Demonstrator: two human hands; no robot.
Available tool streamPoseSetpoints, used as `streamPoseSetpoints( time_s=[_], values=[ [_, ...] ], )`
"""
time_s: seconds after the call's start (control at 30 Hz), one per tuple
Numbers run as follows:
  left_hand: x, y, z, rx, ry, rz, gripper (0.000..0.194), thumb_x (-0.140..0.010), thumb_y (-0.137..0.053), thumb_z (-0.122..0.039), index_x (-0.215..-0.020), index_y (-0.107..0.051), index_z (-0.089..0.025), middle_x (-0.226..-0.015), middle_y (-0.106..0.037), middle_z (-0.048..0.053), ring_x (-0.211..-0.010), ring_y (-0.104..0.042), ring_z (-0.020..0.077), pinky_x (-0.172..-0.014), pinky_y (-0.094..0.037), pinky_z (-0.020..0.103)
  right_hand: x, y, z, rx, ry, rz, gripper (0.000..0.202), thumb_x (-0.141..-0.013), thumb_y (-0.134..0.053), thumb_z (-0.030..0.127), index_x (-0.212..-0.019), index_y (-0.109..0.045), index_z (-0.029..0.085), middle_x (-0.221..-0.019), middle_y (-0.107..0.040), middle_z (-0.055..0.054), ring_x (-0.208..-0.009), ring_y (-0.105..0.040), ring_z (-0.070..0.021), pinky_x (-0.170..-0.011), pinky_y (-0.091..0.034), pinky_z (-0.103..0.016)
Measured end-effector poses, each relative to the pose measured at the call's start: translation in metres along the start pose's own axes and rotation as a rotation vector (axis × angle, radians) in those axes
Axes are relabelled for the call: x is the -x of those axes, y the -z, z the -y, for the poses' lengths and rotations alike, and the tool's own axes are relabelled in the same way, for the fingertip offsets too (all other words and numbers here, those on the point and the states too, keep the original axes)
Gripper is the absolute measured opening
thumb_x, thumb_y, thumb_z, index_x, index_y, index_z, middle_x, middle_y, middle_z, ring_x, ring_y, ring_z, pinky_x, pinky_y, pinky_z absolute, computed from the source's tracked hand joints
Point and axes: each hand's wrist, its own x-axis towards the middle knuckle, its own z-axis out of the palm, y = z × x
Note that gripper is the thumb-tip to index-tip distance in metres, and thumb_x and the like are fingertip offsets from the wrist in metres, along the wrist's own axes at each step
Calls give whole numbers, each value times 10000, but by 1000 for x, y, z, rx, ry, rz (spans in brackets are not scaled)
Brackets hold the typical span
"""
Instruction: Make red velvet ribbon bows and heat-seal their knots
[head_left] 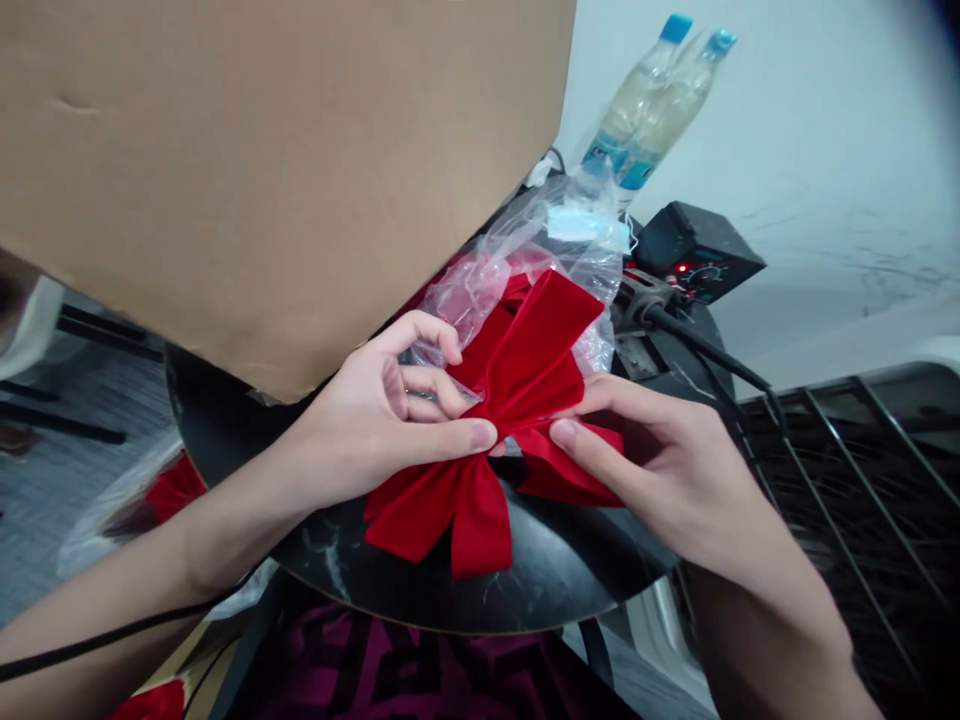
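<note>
Over the round black table, both hands work on a red ribbon bow with broad loops and tails. My left hand pinches it at the gathered middle between thumb and fingers. On the other side, my right hand is closed on the bow's right part, thumb on top and fingers partly behind the fabric. The tails hang toward the table's front edge. Just behind the bow lies a clear plastic bag with more red fabric showing in it.
A large cardboard box rises at the back left. Two plastic bottles stand by the wall, near a black control unit with a red light and cables. At right is a metal rack. Another bag with red fabric sits lower left.
</note>
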Motion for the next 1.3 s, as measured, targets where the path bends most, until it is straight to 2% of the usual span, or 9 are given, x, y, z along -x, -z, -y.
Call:
streamPoseSetpoints(
  time_s=[0.23, 0.43, 0.57, 0.7, 0.83, 0.97, 1.0, 1.13, 1.3],
  values=[
    [5, -2, -9, -16, 32, 60, 461, -820, -850, -136, -1046, -474, -279, -682, -688, -98, -734, -815, 192, -646, -615, 183, 11, 4, 3, -182, -124, 15, 114, -966, -723, 352, -910, -729, 253, -877, -746, 32, -755, -667, -124, -693, -527, -204],
    [1, -8, -10, -28, 25, 81, 477, -805, -863, -135, -1049, -479, -279, -681, -666, -109, -693, -801, 157, -598, -576, 140, 6, 11, -4, -439, -328, 256, 182, -861, -838, 336, -1022, -795, 264, -923, -771, 1, -882, -721, -196, -780, -584, -256],
    [-1, -6, -8, -46, 35, 79, 472, -803, -869, -154, -1046, -482, -274, -688, -663, -104, -703, -801, 161, -632, -597, 166, 3, 8, -10, -577, -372, 282, 272, -857, -843, 352, -1105, -787, 253, -1038, -784, -22, -968, -730, -202, -873, -578, -281],
    [-2, -3, -4, -37, 44, 100, 465, -812, -852, -136, -1063, -486, -275, -698, -654, -100, -689, -790, 150, -620, -590, 162, 2, 10, -19, -482, -362, 278, 242, -885, -808, 400, -1041, -776, 217, -1002, -780, -44, -910, -721, -213, -806, -581, -306],
    [-2, -3, 0, -95, 0, 61, 458, -809, -829, -88, -1074, -505, -273, -730, -687, -75, -677, -766, 135, -679, -616, 202, 9, 13, -17, -40, -224, 46, 207, -889, -793, 419, -994, -757, 244, -951, -759, -26, -825, -685, -210, -757, -554, -329],
    [2, -8, 2, -205, -74, -61, 444, -771, -838, -50, -1043, -554, -257, -778, -668, -53, -736, -728, 113, -700, -600, 169, 29, -8, 7, 294, -48, -655, 102, -908, -766, 335, -996, -744, 289, -951, -734, -32, -806, -658, -210, -769, -528, -349],
    [4, -9, 2, -220, -92, -79, 431, -772, -836, -52, -1038, -564, -255, -804, -661, -48, -745, -714, 106, -710, -600, 168, 34, -17, 13, 276, -55, -692, 42, -914, -758, 310, -948, -740, 294, -874, -730, -15, -730, -647, -189, -711, -520, -332],
    [5, -15, 6, -216, -117, -77, 410, -783, -819, -54, -1053, -582, -250, -874, -634, -37, -761, -681, 100, -731, -597, 182, 43, -56, 16, 147, -32, -417, 95, -978, -670, 237, -918, -738, 266, -666, -708, 56, -488, -603, -101, -539, -507, -253],
    [6, -19, 8, -204, -81, -39, 392, -809, -792, -43, -1051, -569, -255, -834, -613, -53, -736, -638, 90, -722, -566, 178, 39, -79, 5, 178, 4, -525, 109, -974, -684, 198, -878, -732, 212, -651, -707, 51, -508, -632, -83, -588, -532, -218]
  ],
)
